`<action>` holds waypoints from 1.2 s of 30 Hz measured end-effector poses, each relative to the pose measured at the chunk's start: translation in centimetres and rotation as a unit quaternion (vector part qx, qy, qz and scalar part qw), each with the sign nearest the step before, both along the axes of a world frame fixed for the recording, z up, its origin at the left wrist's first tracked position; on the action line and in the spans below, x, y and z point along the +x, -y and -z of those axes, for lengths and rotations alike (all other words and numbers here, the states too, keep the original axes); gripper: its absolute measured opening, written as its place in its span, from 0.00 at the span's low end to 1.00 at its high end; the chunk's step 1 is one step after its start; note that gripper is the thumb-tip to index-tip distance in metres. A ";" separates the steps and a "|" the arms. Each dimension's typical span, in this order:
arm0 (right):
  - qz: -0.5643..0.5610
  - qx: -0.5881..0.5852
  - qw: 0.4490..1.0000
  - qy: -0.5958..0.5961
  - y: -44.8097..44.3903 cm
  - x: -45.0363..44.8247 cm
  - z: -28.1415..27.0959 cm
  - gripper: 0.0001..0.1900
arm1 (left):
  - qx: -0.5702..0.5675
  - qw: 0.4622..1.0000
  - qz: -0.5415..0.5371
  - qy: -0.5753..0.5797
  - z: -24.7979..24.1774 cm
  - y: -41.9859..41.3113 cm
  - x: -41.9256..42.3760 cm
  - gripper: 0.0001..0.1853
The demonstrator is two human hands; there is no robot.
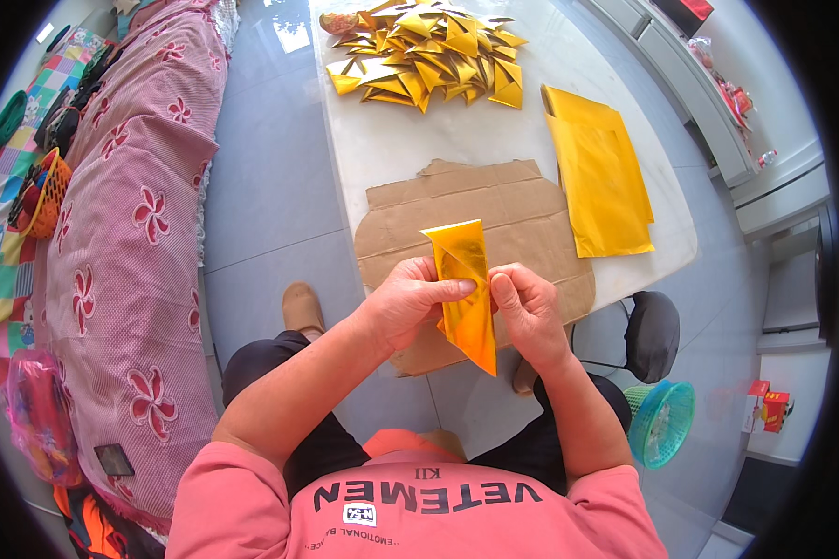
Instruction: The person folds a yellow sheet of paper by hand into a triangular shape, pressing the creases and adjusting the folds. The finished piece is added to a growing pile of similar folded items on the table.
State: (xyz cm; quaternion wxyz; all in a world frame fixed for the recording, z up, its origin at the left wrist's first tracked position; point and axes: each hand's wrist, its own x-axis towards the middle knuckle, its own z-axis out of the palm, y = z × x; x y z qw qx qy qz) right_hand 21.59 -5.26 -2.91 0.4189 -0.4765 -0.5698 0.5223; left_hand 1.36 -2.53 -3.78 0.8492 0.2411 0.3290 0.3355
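My left hand [414, 297] grips a folded piece of gold foil paper [465, 318], its thumb lying flat across the front and its fingers behind. The paper is long and narrow, with a slanted fold and a pointed lower end. My right hand [531, 311] pinches the right edge of the paper between thumb and fingers. Beneath both hands, a flattened piece of brown cardboard [419, 209] lies over the near part of a pale table [433, 136]. Right of the cardboard rests a stack of flat gold paper sheets [601, 175].
Many folded gold foil pieces [433, 63] are heaped at the table's far end, beside a reddish round object [338, 23]. A pink patterned cloth [133, 230] covers a long seat on the left. A black stool [651, 335] and a turquoise plastic basket [663, 426] stand at right.
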 end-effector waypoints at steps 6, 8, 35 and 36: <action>-0.024 -0.045 0.998 -0.022 -0.3 0.0 -0.3 0.09 | 0.059 0.998 -0.015 -0.015 0.3 0.2 0.2 0.13; -0.030 -0.060 0.997 -0.037 -0.4 0.2 -0.2 0.08 | 0.070 0.997 -0.011 -0.026 0.0 0.2 0.2 0.13; 0.078 -0.033 0.994 -0.071 -0.9 1.0 -0.1 0.08 | 0.132 0.978 0.057 -0.150 -0.5 -0.1 -0.2 0.11; 0.076 -0.037 0.994 -0.076 -0.9 1.0 -0.1 0.07 | 0.137 0.978 0.055 -0.150 -0.5 -0.1 -0.2 0.12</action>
